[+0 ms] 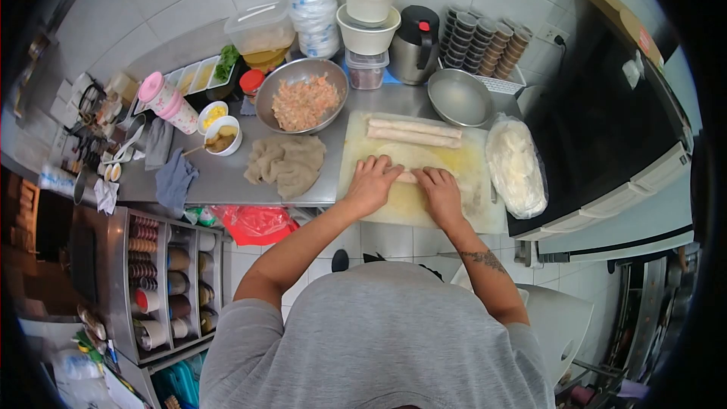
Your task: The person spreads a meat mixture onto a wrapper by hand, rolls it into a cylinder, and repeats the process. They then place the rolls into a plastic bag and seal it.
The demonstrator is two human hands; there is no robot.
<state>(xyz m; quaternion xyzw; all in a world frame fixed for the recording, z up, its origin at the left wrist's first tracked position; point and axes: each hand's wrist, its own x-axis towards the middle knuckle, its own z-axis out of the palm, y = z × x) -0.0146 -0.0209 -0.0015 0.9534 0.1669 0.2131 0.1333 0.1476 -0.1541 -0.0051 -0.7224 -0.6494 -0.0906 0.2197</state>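
On the cutting board (409,216): a thin pale roll (407,176) lies sideways in the middle, between the two hands.
Left hand (371,182): palm down on the left end of the roll. Its grip is half closed, with the fingers bent over the roll and pressing on it.
Right hand (441,193): palm down on the right end, with the same half-closed grip and fingers on the roll.
Two done rolls (413,130): side by side at the far edge of the board, touching each other.
Metal bowl with filling (303,98): on the tabletop (227,178), behind and left of the board.
Empty metal bowl (458,97): behind the board.
Brown cloth (288,163): just left of the board.
Plastic bag (516,167): white stuff inside, at the board's right edge.
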